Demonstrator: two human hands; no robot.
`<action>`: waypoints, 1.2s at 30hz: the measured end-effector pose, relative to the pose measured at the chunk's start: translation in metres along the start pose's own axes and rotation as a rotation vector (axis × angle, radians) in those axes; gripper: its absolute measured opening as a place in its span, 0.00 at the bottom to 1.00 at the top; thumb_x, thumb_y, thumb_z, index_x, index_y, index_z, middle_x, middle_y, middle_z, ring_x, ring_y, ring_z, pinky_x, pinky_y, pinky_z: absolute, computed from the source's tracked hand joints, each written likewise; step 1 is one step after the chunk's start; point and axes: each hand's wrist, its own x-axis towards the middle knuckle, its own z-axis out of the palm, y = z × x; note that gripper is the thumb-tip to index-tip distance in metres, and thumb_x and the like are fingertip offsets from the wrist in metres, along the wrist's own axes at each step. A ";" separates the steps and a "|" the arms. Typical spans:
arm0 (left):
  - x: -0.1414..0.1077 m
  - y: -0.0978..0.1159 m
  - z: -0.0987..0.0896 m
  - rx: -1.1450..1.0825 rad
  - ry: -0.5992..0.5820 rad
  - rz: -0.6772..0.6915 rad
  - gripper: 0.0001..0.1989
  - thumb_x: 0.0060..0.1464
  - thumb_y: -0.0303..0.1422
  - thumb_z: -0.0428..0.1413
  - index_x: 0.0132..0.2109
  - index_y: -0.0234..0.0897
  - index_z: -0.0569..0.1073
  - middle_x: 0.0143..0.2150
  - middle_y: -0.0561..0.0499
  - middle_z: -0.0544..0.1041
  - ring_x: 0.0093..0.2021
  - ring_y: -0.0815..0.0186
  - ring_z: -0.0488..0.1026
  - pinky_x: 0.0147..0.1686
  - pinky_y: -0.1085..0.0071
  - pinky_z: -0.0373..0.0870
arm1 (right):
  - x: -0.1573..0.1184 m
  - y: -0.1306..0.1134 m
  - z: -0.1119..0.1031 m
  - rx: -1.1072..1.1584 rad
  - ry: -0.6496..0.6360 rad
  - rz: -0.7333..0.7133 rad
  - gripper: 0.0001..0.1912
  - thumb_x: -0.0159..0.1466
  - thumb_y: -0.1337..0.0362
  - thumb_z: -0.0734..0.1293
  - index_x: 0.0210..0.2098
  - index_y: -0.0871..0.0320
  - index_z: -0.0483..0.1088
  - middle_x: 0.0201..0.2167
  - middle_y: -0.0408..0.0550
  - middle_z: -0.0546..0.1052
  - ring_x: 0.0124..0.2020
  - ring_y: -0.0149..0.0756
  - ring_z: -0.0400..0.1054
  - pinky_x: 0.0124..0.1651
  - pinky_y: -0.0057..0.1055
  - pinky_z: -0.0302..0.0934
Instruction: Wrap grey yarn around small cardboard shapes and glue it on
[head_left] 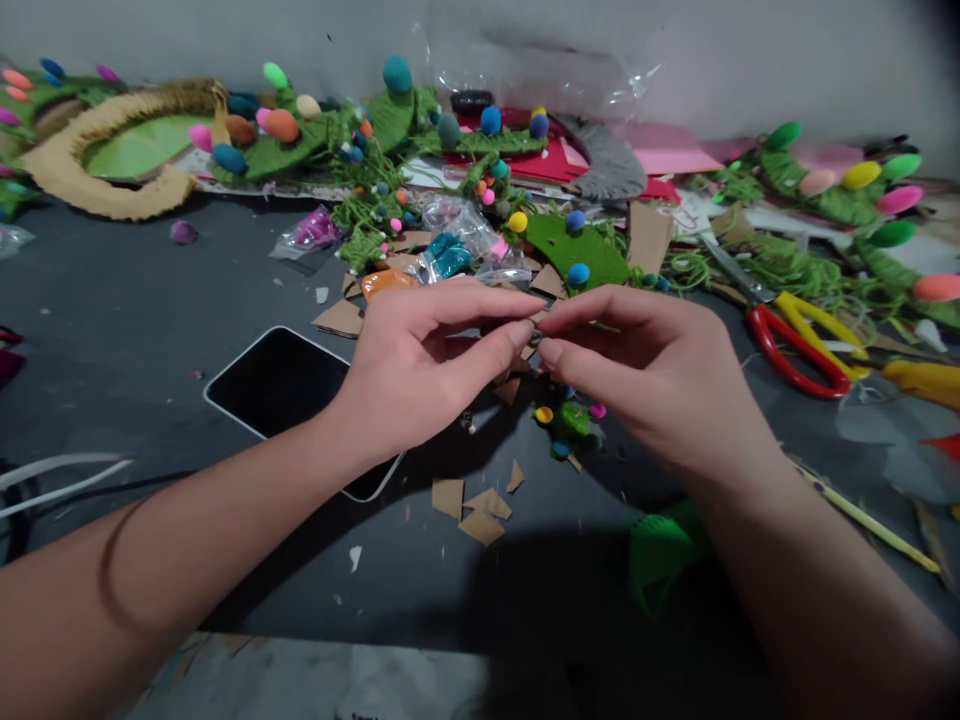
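My left hand (427, 365) and my right hand (645, 365) meet above the middle of the dark table. Thumb and forefinger of each are pinched close together, fingertips nearly touching. Something small and dark shows between the fingertips, too small to name. Just below my right hand lies a small green piece (574, 425) with yellow, pink and blue beads. Torn cardboard bits (484, 515) are scattered under and in front of the hands. A phone (281, 385) with a dark screen lies partly hidden beneath my left wrist.
Red-and-yellow-handled scissors (799, 350) lie at the right. Along the back are green yarn-covered shapes (285, 150) with coloured egg-like beads, a tan wrapped ring (112, 195) and small plastic bags (311, 232). A yellowish stick (870, 520) rests beside my right forearm, green felt (664, 550) nearer.
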 end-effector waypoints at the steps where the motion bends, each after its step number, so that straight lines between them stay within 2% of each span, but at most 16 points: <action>1: 0.000 0.000 0.000 0.005 0.001 0.006 0.08 0.57 0.29 0.64 0.44 0.44 0.85 0.42 0.53 0.86 0.41 0.65 0.83 0.39 0.72 0.82 | 0.000 0.000 0.000 0.021 -0.005 0.009 0.06 0.57 0.72 0.75 0.34 0.58 0.80 0.31 0.43 0.82 0.33 0.34 0.78 0.35 0.28 0.73; 9: -0.001 -0.001 0.000 0.009 0.009 0.007 0.08 0.57 0.30 0.64 0.44 0.44 0.85 0.42 0.53 0.86 0.41 0.64 0.83 0.39 0.71 0.83 | 0.000 0.001 0.000 0.055 -0.006 0.013 0.06 0.57 0.71 0.75 0.35 0.57 0.80 0.31 0.43 0.82 0.33 0.34 0.79 0.34 0.26 0.75; 17: -0.001 -0.001 0.001 0.018 0.007 0.010 0.08 0.58 0.32 0.64 0.44 0.44 0.85 0.42 0.52 0.85 0.40 0.63 0.83 0.39 0.69 0.83 | -0.002 0.002 0.000 0.084 0.004 0.023 0.06 0.58 0.71 0.75 0.35 0.56 0.81 0.33 0.44 0.84 0.34 0.37 0.80 0.37 0.29 0.77; 27: -0.003 -0.004 0.002 0.063 0.032 0.035 0.08 0.58 0.33 0.64 0.45 0.45 0.84 0.42 0.53 0.85 0.39 0.65 0.82 0.37 0.71 0.82 | -0.001 0.001 0.004 0.048 0.038 0.024 0.07 0.55 0.73 0.76 0.33 0.57 0.80 0.30 0.41 0.82 0.31 0.32 0.78 0.33 0.26 0.75; 36: -0.004 -0.004 0.003 0.050 0.024 -0.001 0.07 0.59 0.36 0.64 0.45 0.46 0.84 0.43 0.52 0.85 0.40 0.64 0.83 0.38 0.70 0.83 | 0.000 0.004 0.002 0.054 0.037 0.025 0.06 0.55 0.72 0.75 0.33 0.57 0.80 0.32 0.43 0.83 0.33 0.34 0.78 0.35 0.28 0.75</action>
